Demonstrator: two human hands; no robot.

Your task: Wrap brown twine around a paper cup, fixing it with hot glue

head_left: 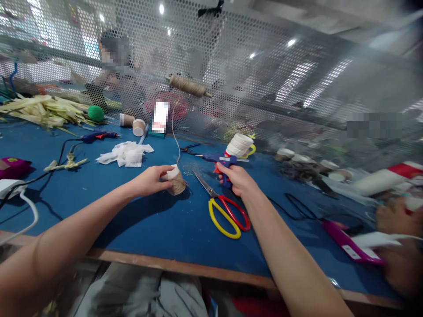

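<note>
My left hand (150,180) is closed round a small cup (174,180) partly wrapped in brown twine, held just above the blue table (165,224). A strand of twine (175,132) runs up from the cup to a twine spool (188,86) hung on the perforated screen. My right hand (238,179) grips the handle of a blue glue gun (218,159), its nozzle pointing left toward the cup. Scissors (224,209) with one yellow and one red handle lie between my hands.
A white tape roll (239,145) stands behind the gun. White gauze scraps (125,154), a second glue gun (97,136), paper cups (139,127), dried leaves (42,110) and a green ball (95,113) lie at the back left. Another person's hand (393,218) works at the right. A person sits behind the screen.
</note>
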